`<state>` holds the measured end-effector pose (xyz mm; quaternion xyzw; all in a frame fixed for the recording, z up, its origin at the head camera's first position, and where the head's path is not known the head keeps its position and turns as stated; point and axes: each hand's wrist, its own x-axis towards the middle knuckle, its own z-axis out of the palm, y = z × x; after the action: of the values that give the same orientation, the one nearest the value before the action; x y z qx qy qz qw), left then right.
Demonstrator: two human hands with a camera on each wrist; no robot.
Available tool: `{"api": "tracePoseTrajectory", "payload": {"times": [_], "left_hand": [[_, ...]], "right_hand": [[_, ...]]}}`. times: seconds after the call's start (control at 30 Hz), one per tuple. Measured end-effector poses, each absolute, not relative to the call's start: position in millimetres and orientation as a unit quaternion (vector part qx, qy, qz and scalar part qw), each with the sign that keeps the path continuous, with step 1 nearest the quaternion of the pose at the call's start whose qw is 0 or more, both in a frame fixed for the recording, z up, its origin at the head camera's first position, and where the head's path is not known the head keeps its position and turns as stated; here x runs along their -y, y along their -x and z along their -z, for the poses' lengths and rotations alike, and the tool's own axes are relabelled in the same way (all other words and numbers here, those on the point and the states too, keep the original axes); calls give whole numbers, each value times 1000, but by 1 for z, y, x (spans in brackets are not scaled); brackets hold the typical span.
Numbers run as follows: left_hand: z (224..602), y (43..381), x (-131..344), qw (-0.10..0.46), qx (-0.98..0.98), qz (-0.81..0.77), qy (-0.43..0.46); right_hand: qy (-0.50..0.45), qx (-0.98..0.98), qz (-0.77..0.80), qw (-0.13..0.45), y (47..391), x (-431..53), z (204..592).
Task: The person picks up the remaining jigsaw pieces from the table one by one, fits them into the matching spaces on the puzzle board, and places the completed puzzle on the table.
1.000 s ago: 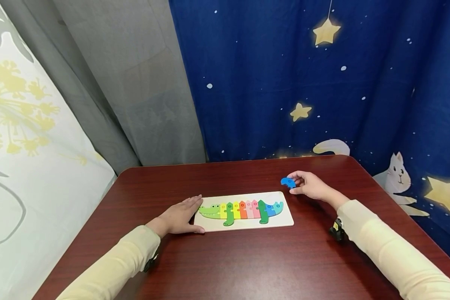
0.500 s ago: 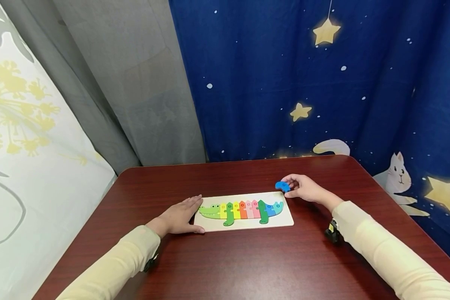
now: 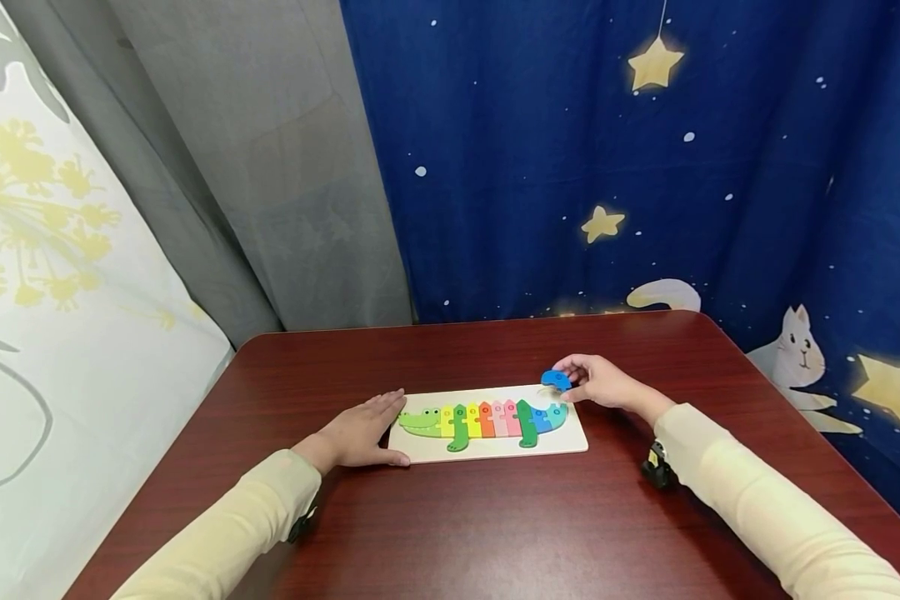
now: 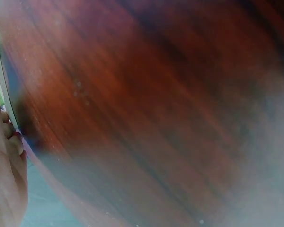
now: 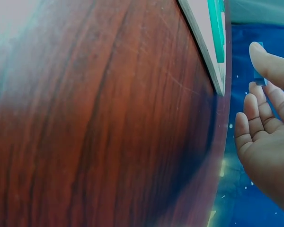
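Observation:
A curved blue puzzle piece (image 3: pixel 555 380) is pinched between the thumb and fingers of my right hand (image 3: pixel 598 382), over the far right corner of a pale wooden puzzle board (image 3: pixel 487 448). In the right wrist view, the blue piece (image 5: pixel 260 78) shows partly behind the thumb. On the board lies a crocodile puzzle (image 3: pixel 487 420) of colored pieces, with a green head at the left and a light blue piece at the right end. My left hand (image 3: pixel 357 430) rests at the board's left end, thumb and fingers spread along its edge.
The board lies on a dark red-brown table (image 3: pixel 450 517). Behind the table hang a grey curtain (image 3: pixel 285 183) and a blue curtain (image 3: pixel 525 167) with stars. A white patterned cloth (image 3: pixel 82 350) hangs at the left.
My right hand has moved left and slightly nearer with the blue puzzle piece, from beyond the board's far right corner to over it. The left hand and the board have stayed put.

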<state>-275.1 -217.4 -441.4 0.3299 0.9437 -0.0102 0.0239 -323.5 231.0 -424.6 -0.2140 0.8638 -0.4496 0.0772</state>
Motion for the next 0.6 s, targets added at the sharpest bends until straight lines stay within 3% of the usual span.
{"api": "tracePoseTrajectory", "payload": {"times": [0.6], "left_hand": [[441,274,216,32,-947,10,-320]], "right_hand": [[212,-864,445,101,323,-226,432]]}}
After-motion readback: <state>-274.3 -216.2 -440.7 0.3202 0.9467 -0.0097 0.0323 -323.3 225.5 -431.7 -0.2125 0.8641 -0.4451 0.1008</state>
